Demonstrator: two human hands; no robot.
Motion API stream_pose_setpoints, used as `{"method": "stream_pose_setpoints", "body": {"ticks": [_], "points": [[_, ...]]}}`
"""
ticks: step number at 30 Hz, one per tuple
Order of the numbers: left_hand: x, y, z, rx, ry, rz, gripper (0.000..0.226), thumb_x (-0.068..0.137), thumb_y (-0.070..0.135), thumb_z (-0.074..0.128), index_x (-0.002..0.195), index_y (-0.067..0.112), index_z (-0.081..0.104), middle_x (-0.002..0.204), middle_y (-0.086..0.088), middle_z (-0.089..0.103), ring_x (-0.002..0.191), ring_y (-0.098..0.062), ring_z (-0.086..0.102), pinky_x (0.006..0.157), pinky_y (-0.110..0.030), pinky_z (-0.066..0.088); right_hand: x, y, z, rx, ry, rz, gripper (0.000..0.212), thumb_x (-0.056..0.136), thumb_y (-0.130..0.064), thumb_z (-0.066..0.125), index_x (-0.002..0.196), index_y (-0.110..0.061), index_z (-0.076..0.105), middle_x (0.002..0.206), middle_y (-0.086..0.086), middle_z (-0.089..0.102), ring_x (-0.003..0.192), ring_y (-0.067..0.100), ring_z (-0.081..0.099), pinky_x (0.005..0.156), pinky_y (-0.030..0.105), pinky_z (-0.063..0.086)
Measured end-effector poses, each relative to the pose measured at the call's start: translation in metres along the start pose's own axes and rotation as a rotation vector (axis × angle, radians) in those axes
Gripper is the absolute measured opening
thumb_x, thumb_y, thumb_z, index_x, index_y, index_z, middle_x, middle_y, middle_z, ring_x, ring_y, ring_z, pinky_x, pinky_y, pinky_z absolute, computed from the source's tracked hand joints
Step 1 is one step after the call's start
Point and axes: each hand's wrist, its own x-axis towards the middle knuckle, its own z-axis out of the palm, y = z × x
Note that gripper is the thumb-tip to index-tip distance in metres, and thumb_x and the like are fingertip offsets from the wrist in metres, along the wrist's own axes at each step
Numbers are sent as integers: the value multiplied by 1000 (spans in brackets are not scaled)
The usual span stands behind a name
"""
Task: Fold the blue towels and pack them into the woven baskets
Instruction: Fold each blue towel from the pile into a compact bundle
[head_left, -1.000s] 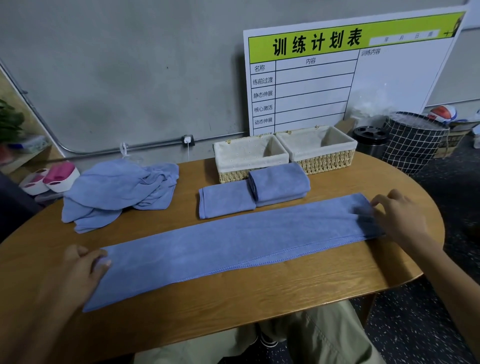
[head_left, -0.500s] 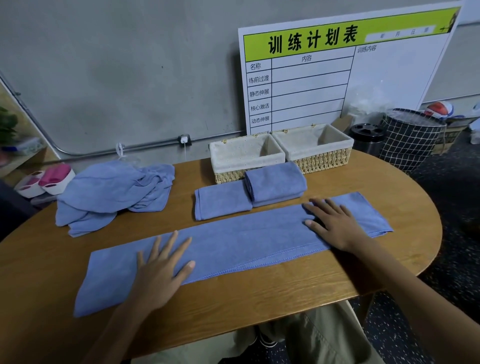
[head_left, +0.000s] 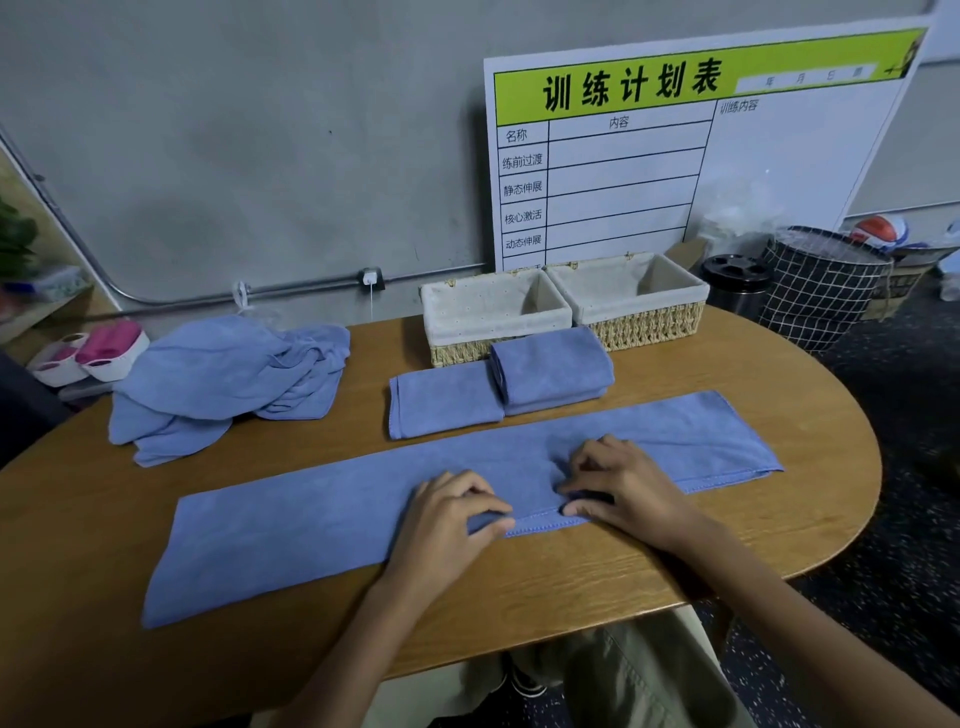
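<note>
Where the long towel (head_left: 322, 525) lies centred, left hand (head_left: 447, 512) and right hand (head_left: 618, 480) pinch its near edge.

The person is showing two bare arms with no sleeves on them, and the left hand (head_left: 447, 514) and right hand (head_left: 623, 483) are wearing no gloves, rings or watch. Light tan pants (head_left: 639, 675) are covering the legs. A dark shoe (head_left: 524, 680) with a white edge is peeking out near the left leg.
</note>
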Motion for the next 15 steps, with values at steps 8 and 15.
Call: {"method": "stream_pose_setpoints", "body": {"ticks": [8, 15], "points": [[3, 2, -6, 203, -16, 212, 20, 91, 45, 62, 92, 30, 75, 90, 14, 60, 82, -8, 57, 70, -34, 47, 2, -8, 4, -206, 91, -241, 23, 99, -33, 56, 96, -18, 73, 91, -2, 60, 79, 19, 56, 69, 31, 38], [9, 13, -8, 353, 51, 338, 15, 99, 26, 55, 85, 23, 60, 85, 9, 56, 76, -10, 54, 74, -27, 41, 0, -11, 1, -189, 45, -237, 26, 99, -39, 56, 104, -19, 71, 94, -3, 62, 81, 17, 57, 71, 31, 43]]}}
